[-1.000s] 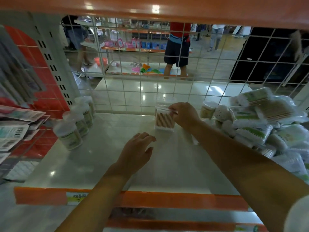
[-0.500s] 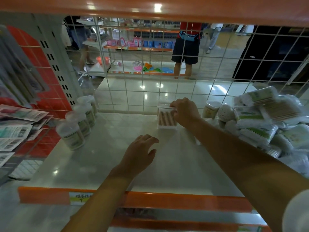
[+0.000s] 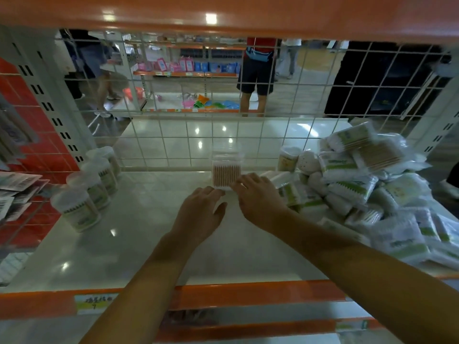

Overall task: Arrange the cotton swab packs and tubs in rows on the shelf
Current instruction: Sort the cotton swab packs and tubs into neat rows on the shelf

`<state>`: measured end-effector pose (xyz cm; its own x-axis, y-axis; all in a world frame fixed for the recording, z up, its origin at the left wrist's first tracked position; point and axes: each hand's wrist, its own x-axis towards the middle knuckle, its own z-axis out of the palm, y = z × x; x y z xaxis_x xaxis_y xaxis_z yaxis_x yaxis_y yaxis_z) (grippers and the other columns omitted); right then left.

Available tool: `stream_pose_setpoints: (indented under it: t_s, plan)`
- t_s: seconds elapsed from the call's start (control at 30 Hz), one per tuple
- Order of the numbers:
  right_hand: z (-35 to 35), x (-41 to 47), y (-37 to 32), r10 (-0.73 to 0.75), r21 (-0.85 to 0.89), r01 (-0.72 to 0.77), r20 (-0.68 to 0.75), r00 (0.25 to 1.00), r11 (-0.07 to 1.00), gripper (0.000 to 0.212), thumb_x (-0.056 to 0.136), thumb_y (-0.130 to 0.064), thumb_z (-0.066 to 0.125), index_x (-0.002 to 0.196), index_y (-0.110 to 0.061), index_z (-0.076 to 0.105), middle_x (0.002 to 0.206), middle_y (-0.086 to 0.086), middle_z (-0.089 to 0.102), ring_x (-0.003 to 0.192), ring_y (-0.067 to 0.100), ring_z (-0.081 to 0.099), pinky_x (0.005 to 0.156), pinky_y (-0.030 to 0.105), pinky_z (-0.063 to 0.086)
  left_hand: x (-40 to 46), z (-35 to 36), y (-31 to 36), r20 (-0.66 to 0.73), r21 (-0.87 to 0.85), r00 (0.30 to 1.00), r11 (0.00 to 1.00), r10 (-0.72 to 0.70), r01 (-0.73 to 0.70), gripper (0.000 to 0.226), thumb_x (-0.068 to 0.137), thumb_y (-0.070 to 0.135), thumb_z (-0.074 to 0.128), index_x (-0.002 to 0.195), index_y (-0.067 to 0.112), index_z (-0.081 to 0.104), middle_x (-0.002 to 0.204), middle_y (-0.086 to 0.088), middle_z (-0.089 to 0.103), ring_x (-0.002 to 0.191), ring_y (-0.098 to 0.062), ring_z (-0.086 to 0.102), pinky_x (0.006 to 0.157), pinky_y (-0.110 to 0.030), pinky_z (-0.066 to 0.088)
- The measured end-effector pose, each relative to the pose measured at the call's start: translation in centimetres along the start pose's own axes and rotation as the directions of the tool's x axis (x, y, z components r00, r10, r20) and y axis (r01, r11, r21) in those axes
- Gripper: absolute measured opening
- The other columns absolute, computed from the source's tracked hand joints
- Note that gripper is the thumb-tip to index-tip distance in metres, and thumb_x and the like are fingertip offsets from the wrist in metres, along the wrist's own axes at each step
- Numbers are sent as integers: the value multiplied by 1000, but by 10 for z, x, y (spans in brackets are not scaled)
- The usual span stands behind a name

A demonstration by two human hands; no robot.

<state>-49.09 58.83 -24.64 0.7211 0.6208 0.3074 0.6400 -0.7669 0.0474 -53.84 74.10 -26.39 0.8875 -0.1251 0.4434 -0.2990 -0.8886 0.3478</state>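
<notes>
A clear square tub of cotton swabs point(image 3: 226, 167) stands upright at the back middle of the white shelf point(image 3: 139, 234), close to the wire grid. My right hand point(image 3: 258, 198) hovers just in front of it on its right, fingers relaxed and holding nothing. My left hand point(image 3: 201, 214) is spread flat over the shelf just in front of the tub on its left, fingertips near the tub's base. Several round tubs point(image 3: 82, 202) stand in a row along the left side. A heap of bagged swab packs point(image 3: 367, 184) and a few round tubs point(image 3: 288, 158) fills the right side.
A white wire grid point(image 3: 173, 135) closes the back of the shelf. An orange shelf edge point(image 3: 223, 21) hangs overhead and another orange rail point(image 3: 236, 296) with a price label runs along the front. Barcoded packets point(image 3: 15, 192) hang at far left. People stand in the aisle behind.
My right hand has let go of the square tub and drawn back toward me. The tub now stands alone at the back. My left hand has slid forward toward its base.
</notes>
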Motion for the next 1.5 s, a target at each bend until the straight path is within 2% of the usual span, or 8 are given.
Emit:
stream_pose_setpoints:
  t_s: [0.2,0.6,0.8,1.0,1.13,1.3,1.43,1.5]
  plan:
    - [10,-47,16,30,54,-24,-100,995,998,36,61,-7,78,95,-9,68,91,9,66,90,31,64,76,41,53,0,17,25,44,-29,997,998,60,-59,29,83,15,65,112,6,64,109,-10,67,99,-27,62,83,-33,46]
    - [-2,-123,56,213,90,-202,-142,967,975,24,60,-14,60,80,-12,72,79,5,68,69,25,66,57,28,52,-3,53,82,205,-97,967,986,154,-137,36,86,25,49,112,5,63,108,-13,65,99,-30,58,80,-37,47]
    - [-5,-161,84,301,130,-277,-225,927,952,25,82,-21,47,100,-10,59,96,13,64,86,33,60,71,39,49,-3,69,103,240,-153,958,980,159,-124,31,90,21,51,116,7,62,113,-11,62,107,-28,54,88,-34,42]
    - [-11,-163,89,392,-2,-393,58,918,920,45,78,-37,46,94,1,65,90,16,67,87,35,65,74,45,55,-6,78,117,239,-173,958,978,158,-119,30,93,23,50,120,14,59,116,-4,58,110,-21,50,90,-31,39]
    - [-13,-160,87,403,-42,-401,60,913,915,44,70,-38,65,96,-2,67,89,12,69,83,32,67,75,40,54,-3,76,115,241,-177,957,977,159,-117,30,92,22,51,119,12,59,117,-4,59,110,-21,51,90,-28,38]
    - [-12,-159,83,395,31,-394,-50,917,919,44,72,-42,55,94,-7,67,83,4,67,71,24,66,69,34,54,-7,69,113,278,-256,950,964,140,-67,29,93,23,51,120,15,59,117,-2,58,109,-18,51,91,-30,41]
    - [-15,-151,71,542,299,-516,-3,841,803,51,85,-36,62,130,-15,49,128,2,53,112,25,54,81,29,42,-6,61,119,335,-419,942,897,6,143,35,92,25,53,127,18,54,114,2,60,107,-14,55,92,-30,43]
    - [-13,-145,66,581,441,-509,-34,813,739,55,80,-32,70,128,-15,50,124,4,56,107,26,56,73,26,38,-4,59,120,338,-499,939,832,-69,241,36,91,21,55,127,18,54,102,7,62,102,-12,58,90,-29,45]
